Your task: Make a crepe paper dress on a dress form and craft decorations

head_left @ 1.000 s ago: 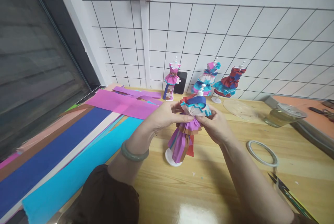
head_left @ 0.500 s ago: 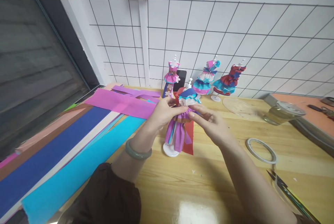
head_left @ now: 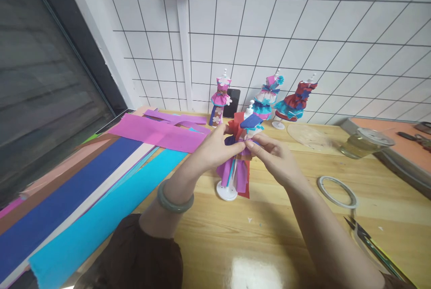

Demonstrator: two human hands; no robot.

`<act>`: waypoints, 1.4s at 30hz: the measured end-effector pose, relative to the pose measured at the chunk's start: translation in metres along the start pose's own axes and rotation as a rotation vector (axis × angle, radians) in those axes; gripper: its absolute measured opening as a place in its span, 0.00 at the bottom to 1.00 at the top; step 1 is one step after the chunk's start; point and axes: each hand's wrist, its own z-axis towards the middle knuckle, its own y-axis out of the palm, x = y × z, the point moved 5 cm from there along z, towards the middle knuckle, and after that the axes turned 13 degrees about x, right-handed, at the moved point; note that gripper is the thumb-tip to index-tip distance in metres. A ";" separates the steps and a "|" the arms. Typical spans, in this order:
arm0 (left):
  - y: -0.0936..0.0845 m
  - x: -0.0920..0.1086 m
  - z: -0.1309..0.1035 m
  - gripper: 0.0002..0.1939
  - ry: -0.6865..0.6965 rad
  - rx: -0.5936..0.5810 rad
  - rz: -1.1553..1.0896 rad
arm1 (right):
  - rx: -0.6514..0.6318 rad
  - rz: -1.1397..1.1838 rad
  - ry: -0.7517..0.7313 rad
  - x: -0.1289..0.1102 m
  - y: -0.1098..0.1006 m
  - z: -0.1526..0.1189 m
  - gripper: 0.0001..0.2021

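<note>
A small dress form (head_left: 249, 110) on a round white base (head_left: 226, 191) wears crepe paper in red, blue, white and purple. My left hand (head_left: 218, 147) wraps round the waist from the left, its thumb pressed on the purple paper. From the right, my right hand (head_left: 272, 154) pinches the same dress at the waist, its fingertips almost meeting the left thumb. Purple strips (head_left: 241, 179) and a red piece hang below the hands. The form leans slightly to the right. The palm-side fingers of my left hand are partly hidden behind the dress.
Coloured paper sheets (head_left: 111, 208) cover the left side. Three dressed forms, one of them pink (head_left: 221, 93), and a phone (head_left: 232, 102) stand along the wall. At right are a tape roll (head_left: 337, 192), scissors (head_left: 370, 244), a lidded cup (head_left: 365, 143) and an orange mat (head_left: 387, 134).
The dress form has shifted a little right and turned, so more red paper shows at its upper left. Both hands have stayed at its waist.
</note>
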 end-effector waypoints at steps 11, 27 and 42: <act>-0.007 -0.002 0.007 0.16 -0.043 -0.085 -0.057 | 0.007 -0.001 -0.033 0.008 -0.005 0.005 0.12; 0.003 -0.005 0.005 0.18 -0.092 0.021 -0.208 | -0.001 0.135 0.056 0.017 -0.006 0.008 0.14; 0.007 -0.016 0.007 0.18 -0.145 -0.047 -0.284 | 0.038 0.156 0.053 0.024 -0.009 0.012 0.12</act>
